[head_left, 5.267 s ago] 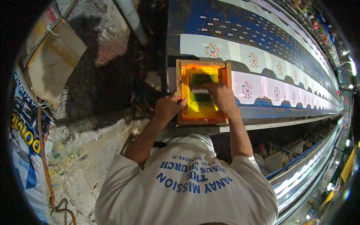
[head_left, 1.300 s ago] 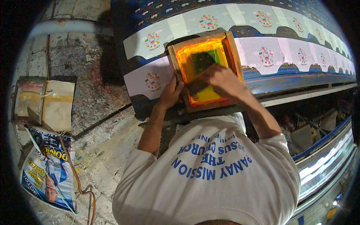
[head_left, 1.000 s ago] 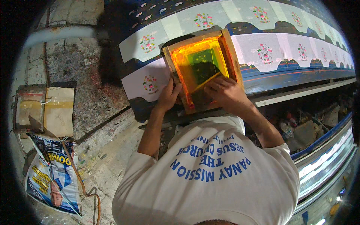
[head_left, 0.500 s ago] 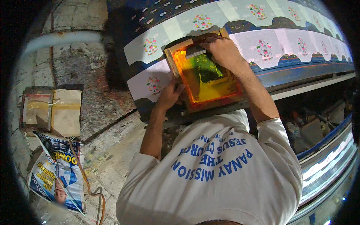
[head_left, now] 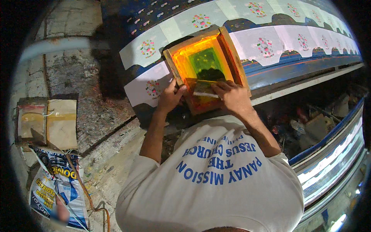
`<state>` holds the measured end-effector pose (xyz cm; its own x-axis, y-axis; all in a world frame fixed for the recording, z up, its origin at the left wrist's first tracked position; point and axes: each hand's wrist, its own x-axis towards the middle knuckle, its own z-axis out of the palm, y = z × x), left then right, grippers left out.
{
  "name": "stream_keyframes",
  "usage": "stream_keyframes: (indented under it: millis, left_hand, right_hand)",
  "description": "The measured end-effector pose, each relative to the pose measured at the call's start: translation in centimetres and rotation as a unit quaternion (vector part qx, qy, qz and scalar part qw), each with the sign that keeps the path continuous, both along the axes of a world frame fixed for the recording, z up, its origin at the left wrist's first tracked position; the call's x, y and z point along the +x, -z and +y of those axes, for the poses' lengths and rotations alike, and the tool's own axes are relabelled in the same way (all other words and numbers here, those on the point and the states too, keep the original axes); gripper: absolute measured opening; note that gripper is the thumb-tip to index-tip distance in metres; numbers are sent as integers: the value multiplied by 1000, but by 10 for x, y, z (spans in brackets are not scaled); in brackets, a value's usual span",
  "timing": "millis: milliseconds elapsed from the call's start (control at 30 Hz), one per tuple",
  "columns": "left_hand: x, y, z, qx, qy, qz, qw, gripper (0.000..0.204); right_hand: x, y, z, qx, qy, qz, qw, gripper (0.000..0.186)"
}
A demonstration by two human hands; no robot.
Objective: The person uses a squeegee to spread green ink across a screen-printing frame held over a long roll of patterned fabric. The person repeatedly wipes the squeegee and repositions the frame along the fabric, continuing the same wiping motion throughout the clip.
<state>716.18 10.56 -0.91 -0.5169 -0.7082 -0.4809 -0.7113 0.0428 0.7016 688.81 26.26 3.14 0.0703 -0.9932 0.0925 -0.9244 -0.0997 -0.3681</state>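
A wooden-framed printing screen (head_left: 235, 62) lies on the near row of printed pieces, its mesh lit orange and yellow with a green patch in the middle. My left hand (head_left: 168, 98) is closed on the left side of the frame near its lower corner. Inside the frame, at the near end, my right hand (head_left: 234, 97) grips a squeegee (head_left: 205, 88) whose pale edge lies across the mesh. The fingers hide its right end. Left of the screen, a pale pink fabric piece (head_left: 143, 86) with a small colourful print sticks out.
Two rows of pale printed pieces (head_left: 265, 44) run along the dark blue table (head_left: 278, 75) to the right. Below its edge is a shelf of clutter (head_left: 309, 127). On the stained floor (head_left: 100, 92) at left lie a cardboard piece (head_left: 63, 123) and a printed tarpaulin (head_left: 62, 185).
My right hand has drawn the squeegee from the far end of the screen to its near end. My left hand stays on the frame. The whole view has shifted slightly.
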Motion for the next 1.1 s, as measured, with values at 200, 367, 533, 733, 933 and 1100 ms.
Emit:
stream_keyframes:
  millis: [200,367,533,733,933,1100]
  left_hand:
    - [4,12,-1,6,-18,80,997,70]
    - [1,8,6,4,-41,103,994,72]
    - [11,23,10,-129,-5,83,988,77]
    - [6,20,10,-206,27,36,978,77]
    - [-3,9,9,-92,-22,-2,996,77]
    - [-10,58,1,-145,-17,143,979,77]
  right_hand:
    - [-7,-5,-7,75,-68,-23,995,56]
    - [-38,8,-65,-32,-75,-3,997,43]
    - [-43,7,-158,112,-27,121,986,37]
    - [-58,25,-152,90,-68,98,989,31]
    - [-27,0,-37,80,-62,-13,995,49]
    - [-5,-12,-4,89,-8,-16,996,74]
